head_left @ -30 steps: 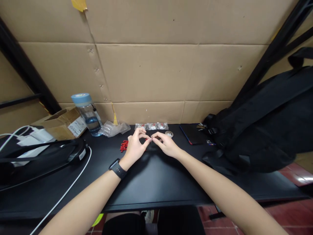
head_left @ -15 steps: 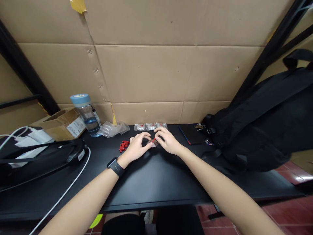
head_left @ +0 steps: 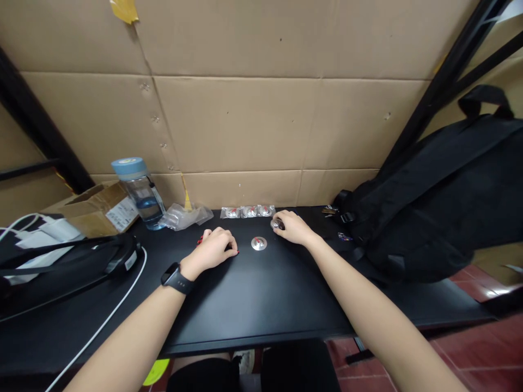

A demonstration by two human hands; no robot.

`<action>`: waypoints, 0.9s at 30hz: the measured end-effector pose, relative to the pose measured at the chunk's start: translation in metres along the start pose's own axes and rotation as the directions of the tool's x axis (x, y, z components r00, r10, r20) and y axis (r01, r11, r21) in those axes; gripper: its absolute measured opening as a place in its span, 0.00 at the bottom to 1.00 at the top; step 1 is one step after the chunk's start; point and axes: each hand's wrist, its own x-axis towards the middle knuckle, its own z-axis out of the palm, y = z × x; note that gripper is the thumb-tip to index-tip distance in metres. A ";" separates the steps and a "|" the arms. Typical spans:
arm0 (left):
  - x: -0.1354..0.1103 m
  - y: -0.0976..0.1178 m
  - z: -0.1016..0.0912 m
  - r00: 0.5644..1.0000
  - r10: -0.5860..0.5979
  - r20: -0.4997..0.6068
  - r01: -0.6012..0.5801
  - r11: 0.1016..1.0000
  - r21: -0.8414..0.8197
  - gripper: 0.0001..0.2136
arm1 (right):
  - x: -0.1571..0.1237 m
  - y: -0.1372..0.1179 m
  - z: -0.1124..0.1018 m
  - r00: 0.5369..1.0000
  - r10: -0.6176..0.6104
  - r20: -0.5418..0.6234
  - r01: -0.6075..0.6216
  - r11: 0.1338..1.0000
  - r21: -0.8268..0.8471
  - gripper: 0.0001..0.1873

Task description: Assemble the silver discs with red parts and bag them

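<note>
Two hands that pinched together a second ago have parted, leaving a small round disc (head_left: 259,243) flat on the black table (head_left: 253,305), seemingly done with. Left of the disc, the left hand (head_left: 212,250) curls over red pieces (head_left: 200,240); right of it, the right hand (head_left: 293,228) touches a second disc (head_left: 277,223), with neither grip clear

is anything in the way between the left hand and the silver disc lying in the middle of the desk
Nothing visible: only bare black desk lies between the left hand and the silver disc.
</note>
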 end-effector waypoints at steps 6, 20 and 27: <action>0.004 0.009 0.003 0.991 -0.004 -0.135 0.000 1.000 -0.028 0.07 | 0.000 0.005 -0.004 0.994 0.070 0.082 -0.072 0.997 0.025 0.14; 0.011 0.015 -0.002 0.890 -0.202 -0.410 -0.044 0.855 -0.517 0.07 | -0.010 -0.052 -0.010 0.964 -0.172 -0.204 0.243 0.883 0.401 0.22; 0.013 0.029 0.000 0.900 -0.199 -0.387 -0.197 0.607 -0.770 0.15 | -0.022 -0.090 0.005 0.915 -0.233 -0.330 0.380 0.773 0.508 0.28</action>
